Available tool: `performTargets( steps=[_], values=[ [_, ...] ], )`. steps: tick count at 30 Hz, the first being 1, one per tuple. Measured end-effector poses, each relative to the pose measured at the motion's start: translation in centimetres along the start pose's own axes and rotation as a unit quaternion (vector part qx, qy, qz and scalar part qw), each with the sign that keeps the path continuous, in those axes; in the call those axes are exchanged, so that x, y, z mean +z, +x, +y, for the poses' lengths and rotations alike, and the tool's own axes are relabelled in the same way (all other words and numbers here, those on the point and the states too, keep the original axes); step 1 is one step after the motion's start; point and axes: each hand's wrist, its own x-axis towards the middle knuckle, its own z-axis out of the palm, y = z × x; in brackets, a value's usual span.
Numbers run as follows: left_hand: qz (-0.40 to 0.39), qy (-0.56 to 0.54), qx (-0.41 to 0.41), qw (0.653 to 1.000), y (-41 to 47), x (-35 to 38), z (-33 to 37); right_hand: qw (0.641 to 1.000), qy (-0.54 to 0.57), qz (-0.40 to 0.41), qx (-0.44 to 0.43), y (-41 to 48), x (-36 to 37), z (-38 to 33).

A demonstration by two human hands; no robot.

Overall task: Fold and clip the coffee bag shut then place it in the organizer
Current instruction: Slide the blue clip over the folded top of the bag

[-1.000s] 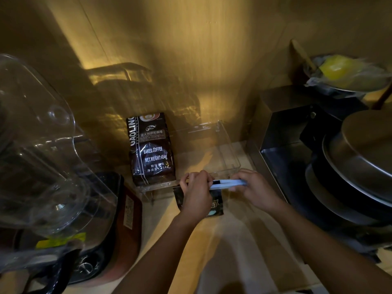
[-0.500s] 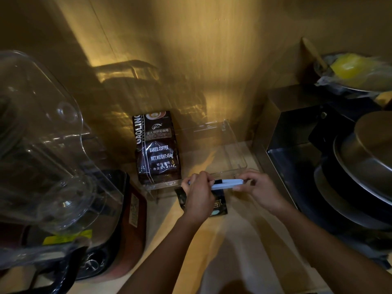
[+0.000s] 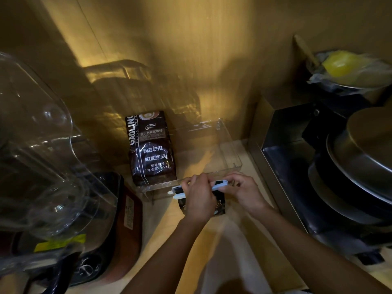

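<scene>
A small black coffee bag (image 3: 219, 205) stands on the counter just in front of the clear organizer (image 3: 230, 154). A long white clip (image 3: 220, 184) lies across the bag's folded top, its left end (image 3: 177, 193) gaping a little. My left hand (image 3: 199, 198) presses on the clip's left half and covers most of the bag. My right hand (image 3: 244, 190) pinches the clip's right end. A large dark coffee bag (image 3: 151, 149) stands inside the organizer's left side.
A clear blender jug (image 3: 42, 158) on a dark base fills the left. Stacked metal pans and lids (image 3: 360, 166) sit on a steel unit at the right. A bowl with a yellow item under plastic (image 3: 347, 68) stands at the back right. A wooden wall rises behind.
The clip has slid left across the bag's top, so its left end now sticks out past my left hand. Both hands stayed on it.
</scene>
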Motion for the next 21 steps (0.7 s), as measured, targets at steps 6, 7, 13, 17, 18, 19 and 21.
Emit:
performTargets(
  steps=[6, 7, 13, 17, 18, 19, 21],
  values=[
    [0.002, 0.029, 0.013, 0.999, 0.1, -0.1, 0.4, 0.996, -0.085, -0.006, -0.025, 0.5, 0.0, 0.1],
    [0.006, 0.035, 0.008, 0.999, 0.2, -0.2, 0.4, 0.997, -0.075, 0.006, -0.026, 0.5, 0.2, 0.2],
    [-0.003, 0.013, 0.014, 1.0, 0.6, -0.6, 0.5, 0.997, 0.057, 0.043, -0.004, 0.2, 0.8, 0.8],
    [0.003, 0.008, 0.019, 1.0, 0.2, -0.2, 0.7, 0.996, 0.071, 0.05, -0.015, 0.0, 1.2, 0.8],
    [0.005, 0.008, 0.019, 1.0, 0.2, -0.2, 0.7, 0.996, 0.067, 0.053, -0.016, 0.0, 1.3, 0.9],
    [0.005, 0.007, 0.021, 1.0, 0.1, -0.1, 0.7, 0.996, 0.066, 0.055, -0.016, 0.0, 1.2, 0.9],
    [0.002, 0.011, 0.028, 1.0, 0.0, 0.0, 0.8, 0.997, 0.063, 0.051, -0.017, -0.1, 0.9, 1.0]
  ],
)
